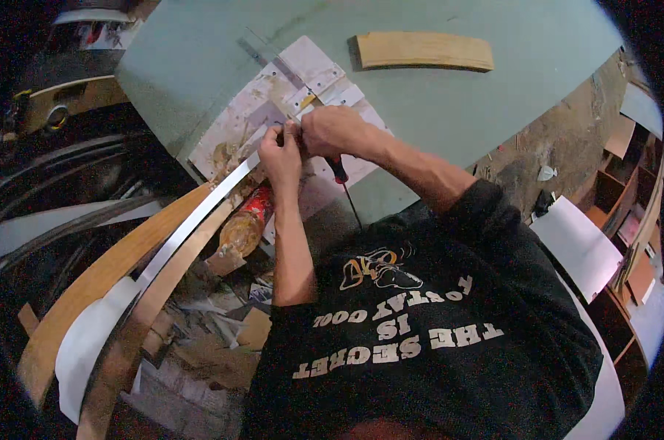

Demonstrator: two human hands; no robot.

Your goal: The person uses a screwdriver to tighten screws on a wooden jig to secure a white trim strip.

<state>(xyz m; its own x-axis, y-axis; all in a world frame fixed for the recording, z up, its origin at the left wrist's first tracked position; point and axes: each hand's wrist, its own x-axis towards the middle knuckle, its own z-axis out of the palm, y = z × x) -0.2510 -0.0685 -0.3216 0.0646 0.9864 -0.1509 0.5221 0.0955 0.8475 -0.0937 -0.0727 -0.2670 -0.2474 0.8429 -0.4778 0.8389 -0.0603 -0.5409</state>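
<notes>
My left hand (pixel 282 158) is closed, its thumb and fingers pinching near the upper end of a long white strip (pixel 214 194). The strip curves away to the lower left. Beside it, touching or almost touching, my right hand (pixel 333 130) is curled into a fist. From under that fist sticks a screwdriver (pixel 339 172) with a red and black handle, its thin shaft pointing back toward my shirt. What the right fingertips press on is hidden. Both hands are over a worn white board jig (pixel 295 62) with screws and brown smears, on the green tabletop (pixel 427 117).
A curved wooden block (pixel 424 53) lies at the far side of the table. Below my left hand is a red-wrapped cylinder (pixel 255 209) with a brown end. Curved wooden strips (pixel 112 271) run along the left. Scraps (pixel 192 352) litter the floor; shelving (pixel 618 191) stands right.
</notes>
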